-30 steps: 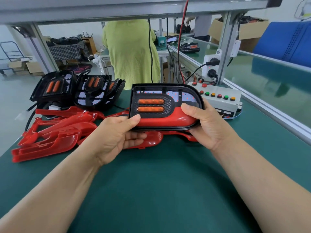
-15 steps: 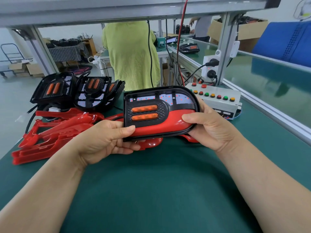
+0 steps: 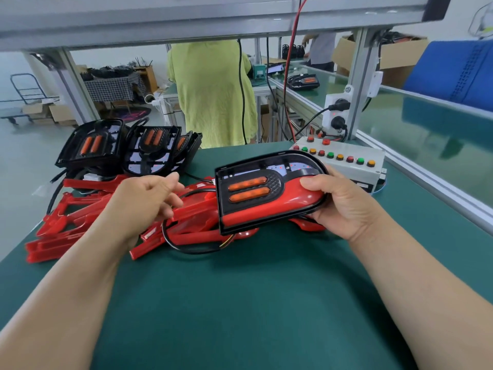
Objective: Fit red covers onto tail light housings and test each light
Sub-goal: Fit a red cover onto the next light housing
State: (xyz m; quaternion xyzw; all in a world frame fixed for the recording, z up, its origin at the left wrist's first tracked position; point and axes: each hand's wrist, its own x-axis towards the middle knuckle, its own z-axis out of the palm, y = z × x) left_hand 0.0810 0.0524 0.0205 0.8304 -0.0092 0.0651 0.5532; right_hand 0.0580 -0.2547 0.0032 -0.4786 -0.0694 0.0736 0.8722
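My right hand (image 3: pixel 344 206) grips the rounded right end of a black tail light housing (image 3: pixel 269 160), thumb on top of the red cover (image 3: pixel 266 209) fitted along its lower part. The housing is tilted above the green mat, with two orange lenses on its left half. Its black cable (image 3: pixel 186 249) loops down onto the mat. My left hand (image 3: pixel 144 198) is off the housing and hovers over the pile of loose red covers (image 3: pixel 69 222), fingers loosely curled and holding nothing that I can see.
Several uncovered black housings (image 3: pixel 90 145) stand at the back left of the green mat (image 3: pixel 240 303). A grey test box (image 3: pixel 373 162) with coloured buttons sits behind my right hand. A person in a yellow-green top stands beyond the table's far edge. An aluminium rail borders the right side.
My left hand has let go of the housing's left end and moved left over the red covers. My right hand alone now holds the housing, shifted right and tilted.
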